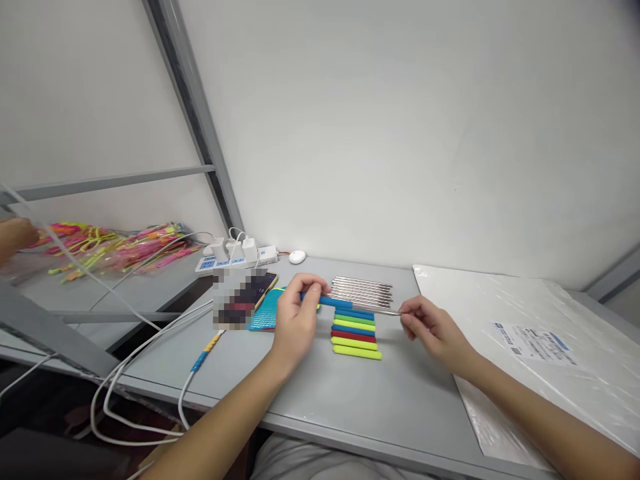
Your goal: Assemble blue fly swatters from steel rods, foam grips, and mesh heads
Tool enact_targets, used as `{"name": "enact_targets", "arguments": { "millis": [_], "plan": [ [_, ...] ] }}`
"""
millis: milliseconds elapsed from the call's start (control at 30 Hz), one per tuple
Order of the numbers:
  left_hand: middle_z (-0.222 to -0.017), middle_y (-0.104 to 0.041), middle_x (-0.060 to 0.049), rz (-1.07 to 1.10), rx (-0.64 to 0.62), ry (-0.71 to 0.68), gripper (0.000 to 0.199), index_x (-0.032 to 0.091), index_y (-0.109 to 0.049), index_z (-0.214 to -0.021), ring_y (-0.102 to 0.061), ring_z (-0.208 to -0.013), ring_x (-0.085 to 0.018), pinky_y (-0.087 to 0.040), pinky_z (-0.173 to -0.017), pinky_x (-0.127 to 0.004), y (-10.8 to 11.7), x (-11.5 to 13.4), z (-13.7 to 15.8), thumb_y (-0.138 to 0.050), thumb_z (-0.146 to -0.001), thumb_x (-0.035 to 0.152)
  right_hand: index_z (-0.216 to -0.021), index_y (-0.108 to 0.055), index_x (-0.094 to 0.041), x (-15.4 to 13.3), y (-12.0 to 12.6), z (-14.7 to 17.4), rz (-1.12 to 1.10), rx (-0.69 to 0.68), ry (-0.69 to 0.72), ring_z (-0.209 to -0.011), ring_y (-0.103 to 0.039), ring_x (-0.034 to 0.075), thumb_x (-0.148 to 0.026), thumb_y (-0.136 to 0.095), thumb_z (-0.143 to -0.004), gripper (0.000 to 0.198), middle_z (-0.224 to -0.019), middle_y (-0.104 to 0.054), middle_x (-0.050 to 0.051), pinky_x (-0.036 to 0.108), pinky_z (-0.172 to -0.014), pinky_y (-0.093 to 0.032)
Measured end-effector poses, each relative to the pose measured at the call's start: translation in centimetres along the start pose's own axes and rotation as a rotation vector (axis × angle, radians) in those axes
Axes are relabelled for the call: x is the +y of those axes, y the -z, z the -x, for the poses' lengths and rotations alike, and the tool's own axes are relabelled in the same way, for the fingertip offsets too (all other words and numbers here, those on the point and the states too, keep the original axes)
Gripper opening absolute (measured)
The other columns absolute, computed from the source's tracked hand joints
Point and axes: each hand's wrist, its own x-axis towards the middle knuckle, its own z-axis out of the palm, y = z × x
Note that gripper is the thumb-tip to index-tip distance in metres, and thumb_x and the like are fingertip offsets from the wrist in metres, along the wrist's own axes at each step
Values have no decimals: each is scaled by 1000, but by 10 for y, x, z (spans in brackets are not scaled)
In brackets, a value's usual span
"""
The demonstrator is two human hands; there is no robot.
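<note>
My left hand is closed around a slim blue handle held level above the grey table. A thin metal rod runs out of the handle's right end. The fingertips of my right hand pinch the rod's far end. Below the held piece lies a column of short coloured handles, blue, green, yellow and red. Just behind it, several shiny metal rods lie side by side. A turquoise mesh-patterned pouch sits beside my left hand, partly hidden by it.
A phone, partly pixelated, and a power strip with white chargers stand left. White cables loop over the table's edge. A plastic-wrapped white board covers the right side. Another person's hand is near bagged colourful items at far left.
</note>
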Motion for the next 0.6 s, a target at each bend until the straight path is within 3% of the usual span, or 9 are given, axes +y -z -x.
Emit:
{"name": "enact_targets", "arguments": {
  "millis": [133, 233, 333, 400, 500, 600],
  "plan": [
    [-69, -52, 3, -255, -244, 31, 27, 19, -56, -83, -48, -60, -11, -38, -56, -23, -5, 6, -17, -46, -93, 42, -92, -50, -25, -6, 14, -9, -192, 211, -12, -60, -52, 14, -39, -48, -96, 15, -65, -56, -3, 29, -63, -43],
    [-61, -47, 4, -379, -486, 36, 39, 18, -53, -67, -45, -58, -11, -34, -53, -22, -8, 13, -44, -44, -91, 47, -88, -46, -25, -8, 21, -16, -321, 244, -72, -60, -54, 14, -43, -46, -97, 20, -66, -58, -3, 30, -64, -44],
    [-51, -47, 4, -435, -677, 165, 42, 18, -60, -70, -40, -43, -9, -31, -43, -23, -10, 19, -79, -45, -88, 53, -84, -43, -24, -5, 25, -20, -326, 222, -124, -59, -54, 13, -46, -46, -96, 25, -67, -58, -4, 29, -62, -43],
    [-46, -49, 3, -464, -769, 208, 42, 17, -62, -69, -40, -39, -10, -31, -40, -23, -10, 20, -99, -48, -86, 53, -83, -43, -24, -1, 25, -21, -250, 184, -138, -57, -51, 13, -48, -46, -96, 27, -64, -56, -4, 28, -59, -41],
    [-63, -66, -2, -384, -878, 248, 39, 17, -64, -73, -41, -37, -8, -32, -38, -23, -10, 14, -111, -53, -84, 52, -86, -46, -25, 7, 24, -18, 20, 124, -129, -56, -48, 13, -48, -47, -95, 26, -63, -54, -4, 27, -55, -38],
    [-73, -70, -3, -258, -811, 230, 38, 16, -66, -85, -44, -38, -7, -37, -41, -23, -13, 2, -100, -53, -85, 52, -90, -49, -25, 13, 19, -15, 332, 56, -74, -60, -51, 15, -46, -46, -95, 22, -70, -58, -1, 29, -56, -38]
  ]
}}
